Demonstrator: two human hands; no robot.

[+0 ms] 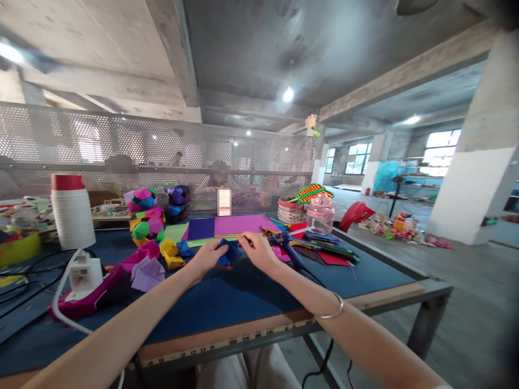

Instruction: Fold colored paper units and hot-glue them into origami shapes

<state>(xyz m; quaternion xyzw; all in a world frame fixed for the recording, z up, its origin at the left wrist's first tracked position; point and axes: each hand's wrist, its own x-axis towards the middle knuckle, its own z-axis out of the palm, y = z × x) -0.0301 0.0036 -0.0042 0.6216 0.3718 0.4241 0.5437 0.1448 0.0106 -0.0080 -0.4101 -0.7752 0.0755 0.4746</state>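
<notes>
Head view: a blue felt-covered surface (243, 302) with a worn wooden edge carries flat purple and magenta paper sheets (235, 226) and faceted folded paper pieces (148, 254). Above its middle, left hand (206, 258) and right hand (259, 251) meet, each grip pinched narrow on a small, creased dark-blue folded paper (230, 253) held between them.

Concrete ceiling w/ bulb (288, 94), perforated mesh screen (162, 156), white pillar (478, 162), windows (441, 151), grey floor (466, 292)
</notes>
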